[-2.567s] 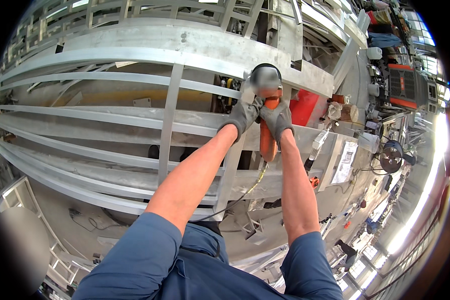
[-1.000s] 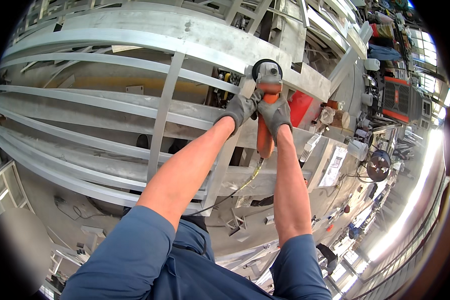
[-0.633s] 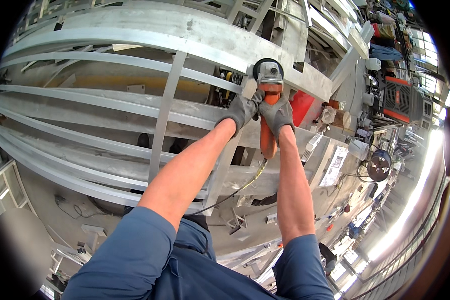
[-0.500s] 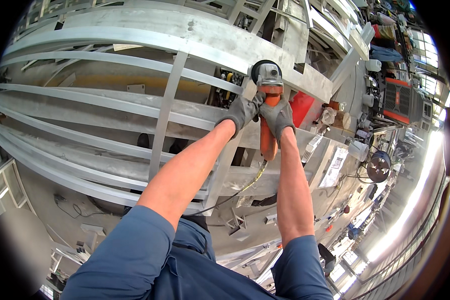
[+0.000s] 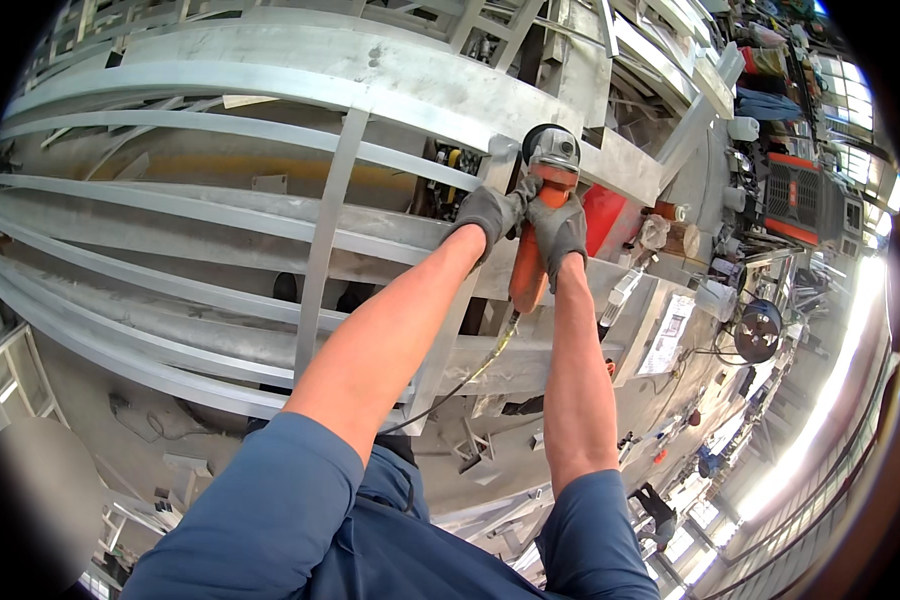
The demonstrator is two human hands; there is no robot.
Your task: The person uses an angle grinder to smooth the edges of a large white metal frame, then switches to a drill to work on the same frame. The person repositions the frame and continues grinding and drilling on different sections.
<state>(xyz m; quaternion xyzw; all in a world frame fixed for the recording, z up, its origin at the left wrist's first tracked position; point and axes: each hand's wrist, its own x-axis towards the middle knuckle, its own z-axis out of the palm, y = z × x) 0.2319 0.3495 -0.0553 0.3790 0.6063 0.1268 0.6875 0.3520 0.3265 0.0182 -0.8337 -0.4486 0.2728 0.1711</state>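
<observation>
An orange angle grinder with a grey metal head and a dark round disc is held out in front of me. My gloved right hand is wrapped round its body just behind the head. Beside it, my gloved left hand is closed at the grinder's left side, near where a side handle would sit; the fingers largely hide the grip. The disc lies at the right-hand end corner of a silvery metal frame made of long bars. Whether disc and metal touch, I cannot tell. A cable trails from the grinder's rear.
Beyond the frame lies a wide flat metal beam. To the right are a red sheet, a printed paper, a red-and-black machine and a round fan. Another person stands far off at the lower right.
The grinder's head has shifted a little to the right and its rear end to the left, so it now leans more. Both hands have kept their hold.
</observation>
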